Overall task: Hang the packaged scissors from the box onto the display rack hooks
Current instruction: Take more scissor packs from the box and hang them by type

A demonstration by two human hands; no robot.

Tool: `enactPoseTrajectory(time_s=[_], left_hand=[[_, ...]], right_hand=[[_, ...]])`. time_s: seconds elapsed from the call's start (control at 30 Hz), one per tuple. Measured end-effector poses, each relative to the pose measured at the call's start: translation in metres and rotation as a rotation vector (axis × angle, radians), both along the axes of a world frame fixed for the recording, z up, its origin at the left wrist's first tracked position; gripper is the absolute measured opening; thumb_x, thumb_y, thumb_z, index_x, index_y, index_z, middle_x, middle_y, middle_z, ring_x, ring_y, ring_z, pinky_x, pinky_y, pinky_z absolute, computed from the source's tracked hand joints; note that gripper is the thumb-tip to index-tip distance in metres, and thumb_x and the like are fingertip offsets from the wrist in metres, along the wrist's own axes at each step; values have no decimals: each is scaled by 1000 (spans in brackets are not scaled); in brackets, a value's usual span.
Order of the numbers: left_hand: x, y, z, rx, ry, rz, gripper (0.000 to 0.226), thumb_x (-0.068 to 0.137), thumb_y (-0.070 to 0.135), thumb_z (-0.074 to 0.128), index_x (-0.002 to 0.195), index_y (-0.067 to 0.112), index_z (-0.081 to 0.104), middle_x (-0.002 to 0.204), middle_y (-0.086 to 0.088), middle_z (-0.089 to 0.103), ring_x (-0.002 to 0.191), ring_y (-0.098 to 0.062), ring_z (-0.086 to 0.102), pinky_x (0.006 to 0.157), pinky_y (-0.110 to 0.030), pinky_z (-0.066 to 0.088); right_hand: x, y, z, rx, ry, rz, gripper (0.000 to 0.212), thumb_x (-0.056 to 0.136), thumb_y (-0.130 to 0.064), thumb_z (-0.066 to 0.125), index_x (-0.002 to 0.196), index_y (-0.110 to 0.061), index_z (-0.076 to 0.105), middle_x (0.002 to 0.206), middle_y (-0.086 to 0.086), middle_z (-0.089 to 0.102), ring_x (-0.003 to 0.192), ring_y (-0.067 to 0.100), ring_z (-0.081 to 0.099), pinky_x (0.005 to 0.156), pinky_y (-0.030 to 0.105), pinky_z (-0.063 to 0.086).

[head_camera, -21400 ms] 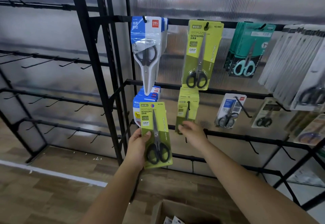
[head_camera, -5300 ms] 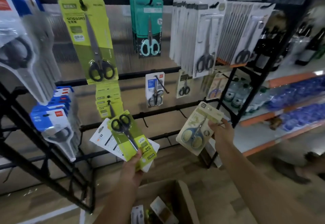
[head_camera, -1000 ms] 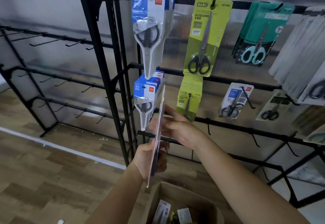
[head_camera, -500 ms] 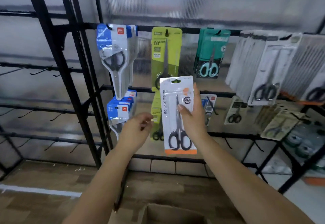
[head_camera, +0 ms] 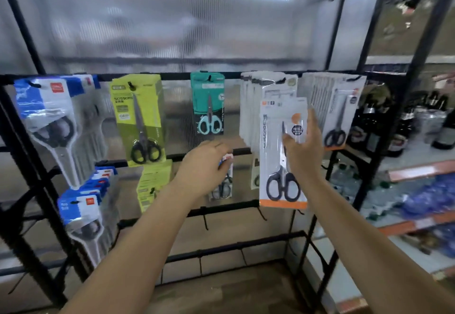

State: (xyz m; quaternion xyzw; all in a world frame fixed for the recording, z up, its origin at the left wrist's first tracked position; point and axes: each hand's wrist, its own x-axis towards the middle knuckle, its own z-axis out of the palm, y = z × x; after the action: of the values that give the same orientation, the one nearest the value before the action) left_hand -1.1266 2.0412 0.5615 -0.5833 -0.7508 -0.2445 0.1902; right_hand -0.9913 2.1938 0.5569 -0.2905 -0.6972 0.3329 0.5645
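My right hand [head_camera: 304, 148] grips a white packaged pair of scissors [head_camera: 275, 166] with an orange bottom strip and black handles. I hold it upright in front of a thick stack of similar white packs [head_camera: 253, 106] on the top rail's hook. My left hand [head_camera: 205, 168] is raised with loosely curled fingers and holds nothing, in front of a small blue-and-white pack [head_camera: 225, 180] on the middle rail. The black display rack [head_camera: 221, 212] carries green, teal, blue and white packs. The box is out of view.
A second white stack [head_camera: 334, 109] hangs further right. Bare hooks [head_camera: 205, 222] stick out of the lower rail. Right of the rack stand shelves with bottles [head_camera: 418, 126] and blue-wrapped goods [head_camera: 428, 200]. Wooden floor lies below.
My view has swung up and to the right. My right hand carried the white pack right and up to the white stack. My left hand rose and stays without anything in it.
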Motion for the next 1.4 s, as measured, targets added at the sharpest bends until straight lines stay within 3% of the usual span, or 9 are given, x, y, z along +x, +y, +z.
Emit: enactPoseTrajectory(time_s=[0.07,0.2,0.33,0.43,0.57,0.83,1.17,1.3,1.4], left_hand=[[9,17,6,18,16,-35,24,93,21,54,114,13,62,112,-4,62,107,-24,54,83,-32,43],[29,50,17,3,28,-96,25,95,23,50,116,15,62,112,0,63,107,-21,54,83,-31,44],[53,87,32,-38,41,-127,26,96,26,48,117,17,60,112,0,62,109,-21,53,87,-38,47],[71,115,38,-43,47,-140,23,96,28,47,113,20,60,107,4,61,106,-18,53,83,-34,48],[90,144,37,-64,40,-164,26,96,27,48,116,18,60,107,3,61,105,-18,54,81,-32,47],[105,175,15,-158,14,-89,27,96,29,46,117,18,60,115,2,60,108,-19,52,86,-35,46],[107,176,-28,-192,-74,-21,24,95,27,49,114,20,61,116,3,61,109,-17,53,85,-28,44],[96,157,-43,-261,-123,26,26,96,29,47,115,19,61,113,2,61,107,-16,54,85,-30,46],[87,137,-64,-376,-171,68,26,97,29,47,112,14,61,111,-3,62,105,-21,56,88,-34,46]], right_hand=[[13,21,9,-1,16,-26,75,84,-8,58,147,-29,24,101,-51,33,94,-25,27,80,-5,21],[45,63,22,-40,-5,-113,58,87,-16,56,140,-31,39,116,-8,43,81,-25,43,65,-10,27],[84,113,36,-58,-64,-217,52,86,-32,58,136,-24,45,119,2,47,99,4,44,77,10,29],[106,148,50,-68,-78,-259,62,84,-38,62,140,-26,40,128,4,47,121,18,41,88,23,29],[116,186,69,-48,-191,-234,53,81,-40,66,129,-25,50,112,4,45,112,23,49,83,24,31],[109,224,76,-32,-327,-99,63,82,-32,69,139,-16,45,141,-2,46,122,16,47,85,20,33],[108,229,35,-39,-350,-62,58,88,-26,57,141,-32,33,124,1,37,83,4,43,65,11,30],[110,212,0,20,-612,-165,58,90,-23,54,144,-23,32,134,10,36,121,30,37,97,40,38],[98,188,-32,93,-761,-94,44,90,-21,53,133,-16,48,134,13,43,123,32,38,99,38,34]])
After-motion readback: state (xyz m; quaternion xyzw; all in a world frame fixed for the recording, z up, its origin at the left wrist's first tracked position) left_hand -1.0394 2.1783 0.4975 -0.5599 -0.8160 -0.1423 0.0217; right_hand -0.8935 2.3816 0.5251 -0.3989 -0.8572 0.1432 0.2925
